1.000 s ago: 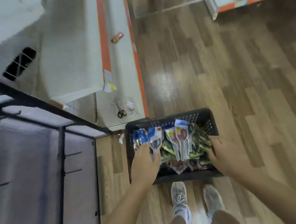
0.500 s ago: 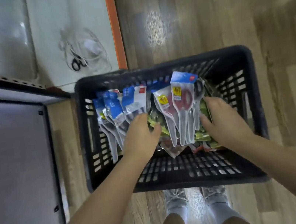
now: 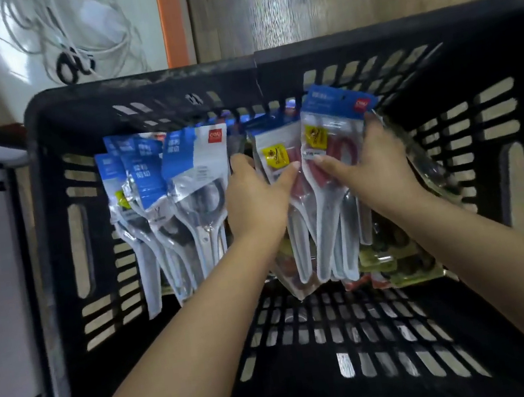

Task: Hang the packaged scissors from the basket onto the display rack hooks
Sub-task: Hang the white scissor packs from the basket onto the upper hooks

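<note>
- In the head view, we are reaching both hands into the black slotted plastic basket (image 3: 502, 33), which is sitting on the wood-look floor.
- Our left hand (image 3: 253, 196) is curling round the left edge of a clear-and-blue packet of red-handled scissors (image 3: 276, 158) standing near the middle of the basket, thumb on its front.
- Our right hand (image 3: 368, 164) is gripping the neighbouring, taller blue-topped packet of red-handled scissors (image 3: 330, 118), fingers wrapped behind its right edge and thumb pressing its face.
- A fan of blue-and-white packets holding black-handled scissors (image 3: 181, 176) is leaning toward the basket's left wall, untouched.
- Flat yellow-green packets (image 3: 397, 262) are lying on the basket floor beneath the red ones, toward the right wall.
- Beyond the basket's far-left corner, a clear bag with black scissors and white cord (image 3: 74, 63) is lying on a white shelf base.
- We are judging these packets light, with slippery glossy film and a stiff blade inside; pinching the printed card header near the hang hole should be giving best control for hooking.
- No rack hooks are showing here.
</note>
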